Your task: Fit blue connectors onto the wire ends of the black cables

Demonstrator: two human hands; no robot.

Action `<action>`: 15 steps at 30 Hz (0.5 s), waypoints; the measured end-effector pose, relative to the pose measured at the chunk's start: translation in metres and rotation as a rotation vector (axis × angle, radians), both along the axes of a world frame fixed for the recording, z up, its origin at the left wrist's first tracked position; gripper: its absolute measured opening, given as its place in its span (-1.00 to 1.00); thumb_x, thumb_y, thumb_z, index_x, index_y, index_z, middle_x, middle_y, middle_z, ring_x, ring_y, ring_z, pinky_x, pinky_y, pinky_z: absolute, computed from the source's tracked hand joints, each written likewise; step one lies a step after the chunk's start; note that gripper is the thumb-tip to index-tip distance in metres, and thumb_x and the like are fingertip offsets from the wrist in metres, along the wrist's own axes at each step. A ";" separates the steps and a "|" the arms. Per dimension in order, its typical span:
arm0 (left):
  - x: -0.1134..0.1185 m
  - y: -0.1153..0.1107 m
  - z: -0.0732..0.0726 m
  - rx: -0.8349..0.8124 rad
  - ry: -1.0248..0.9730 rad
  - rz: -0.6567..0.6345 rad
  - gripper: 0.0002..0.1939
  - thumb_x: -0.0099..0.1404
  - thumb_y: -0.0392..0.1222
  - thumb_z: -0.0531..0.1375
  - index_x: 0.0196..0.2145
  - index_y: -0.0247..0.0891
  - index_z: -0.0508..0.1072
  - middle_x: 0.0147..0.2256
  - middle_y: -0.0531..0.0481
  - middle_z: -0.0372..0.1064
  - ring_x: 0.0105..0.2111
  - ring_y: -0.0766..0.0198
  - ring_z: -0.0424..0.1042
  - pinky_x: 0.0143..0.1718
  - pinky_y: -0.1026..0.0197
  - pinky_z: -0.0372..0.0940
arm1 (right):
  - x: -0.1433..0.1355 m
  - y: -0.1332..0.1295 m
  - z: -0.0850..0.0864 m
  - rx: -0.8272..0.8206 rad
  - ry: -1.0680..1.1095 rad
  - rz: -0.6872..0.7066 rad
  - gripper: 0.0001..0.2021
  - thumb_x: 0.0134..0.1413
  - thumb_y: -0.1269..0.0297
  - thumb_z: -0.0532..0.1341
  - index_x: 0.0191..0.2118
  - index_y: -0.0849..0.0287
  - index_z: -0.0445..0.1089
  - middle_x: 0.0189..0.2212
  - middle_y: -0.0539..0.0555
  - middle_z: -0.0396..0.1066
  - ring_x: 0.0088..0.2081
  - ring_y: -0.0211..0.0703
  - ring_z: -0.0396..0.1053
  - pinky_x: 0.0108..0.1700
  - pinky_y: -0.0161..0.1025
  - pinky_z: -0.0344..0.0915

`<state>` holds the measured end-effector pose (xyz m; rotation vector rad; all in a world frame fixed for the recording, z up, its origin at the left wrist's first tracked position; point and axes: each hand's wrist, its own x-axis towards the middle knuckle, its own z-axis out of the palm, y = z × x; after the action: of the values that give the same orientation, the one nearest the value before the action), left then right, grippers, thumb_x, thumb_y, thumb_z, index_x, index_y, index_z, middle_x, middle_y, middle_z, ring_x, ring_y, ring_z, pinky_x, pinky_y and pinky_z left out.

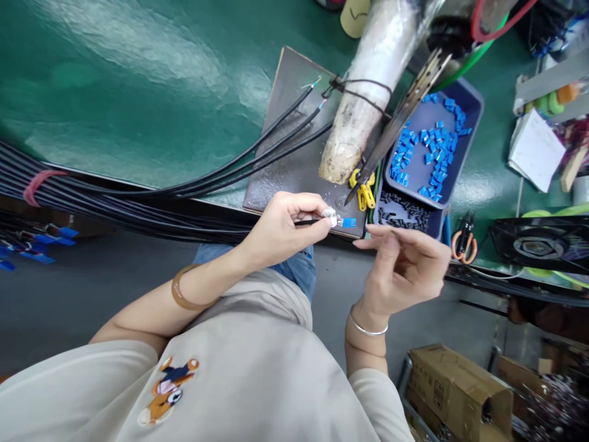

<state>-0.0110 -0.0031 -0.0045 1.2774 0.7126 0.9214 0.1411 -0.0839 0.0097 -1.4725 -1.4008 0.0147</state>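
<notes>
My left hand (294, 224), closed, pinches a black cable just behind its end, with white wrapping on the fingertips. Beyond those fingertips a blue connector (348, 222) sits on the cable's bare wire ends, pointing right. My right hand (405, 264) is a little to the right of the connector, apart from it. Its index and middle fingers stretch left, the thumb lies against them, and I see nothing held. Above both hands, a soldering iron (396, 132) slants down with its tip near yellow clips (365, 190). A dark board (280, 178) lies under the work.
A grey bin (473, 123) holds several blue connectors; a lower bin (405, 212) holds small black parts. A whitish duct (363, 92) hangs over the board. Black cables (92, 190) run along the table edge. Orange-handled cutters (464, 242) and a fan (536, 245) are at right.
</notes>
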 end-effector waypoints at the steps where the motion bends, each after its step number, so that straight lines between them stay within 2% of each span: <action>1: 0.000 0.000 0.000 0.007 0.004 0.003 -0.90 0.14 -0.34 0.26 -0.53 -0.35 0.47 -0.55 0.08 0.32 -0.57 0.48 0.23 -0.55 0.41 0.16 | 0.000 0.000 -0.001 -0.035 -0.013 0.014 -0.77 0.16 0.49 0.24 -0.11 0.04 0.39 -0.27 -0.04 0.57 -0.44 -0.24 0.56 -0.48 -0.30 0.48; 4: 0.001 0.000 -0.001 0.046 0.014 0.004 -0.92 0.12 -0.35 0.28 -0.52 -0.34 0.50 -0.55 0.08 0.33 -0.56 0.47 0.25 -0.54 0.41 0.17 | 0.001 0.002 -0.003 -0.131 -0.053 0.096 -0.83 0.10 0.50 0.29 -0.22 0.09 0.42 -0.17 0.01 0.59 -0.29 -0.17 0.60 -0.31 -0.23 0.58; 7: 0.001 0.000 -0.001 0.056 0.007 0.014 -0.92 0.13 -0.35 0.27 -0.51 -0.34 0.50 -0.53 0.07 0.36 -0.56 0.48 0.25 -0.53 0.41 0.18 | 0.001 0.005 -0.004 -0.168 -0.073 0.145 -0.85 0.12 0.49 0.28 -0.22 0.11 0.42 -0.18 0.02 0.59 -0.23 -0.19 0.60 -0.26 -0.25 0.59; 12: 0.001 -0.002 0.000 -0.007 -0.027 0.012 -0.92 0.14 -0.37 0.24 -0.51 -0.34 0.45 -0.56 0.12 0.32 -0.61 0.50 0.19 -0.54 0.39 0.18 | 0.001 0.006 -0.006 -0.029 -0.162 0.096 -0.81 0.08 0.50 0.31 -0.21 0.10 0.44 -0.20 0.02 0.61 -0.23 -0.16 0.61 -0.26 -0.25 0.57; 15: 0.000 -0.002 0.000 -0.002 -0.028 0.018 -0.89 0.15 -0.36 0.24 -0.52 -0.34 0.43 -0.57 0.13 0.28 -0.60 0.51 0.17 -0.53 0.39 0.17 | -0.001 0.006 -0.007 0.037 -0.204 0.127 -0.77 0.03 0.54 0.33 -0.21 0.10 0.44 -0.25 -0.01 0.62 -0.29 -0.17 0.61 -0.27 -0.26 0.55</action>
<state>-0.0105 -0.0053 -0.0045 1.2560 0.7042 0.9508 0.1400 -0.0778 0.0028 -1.3826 -1.6490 -0.0834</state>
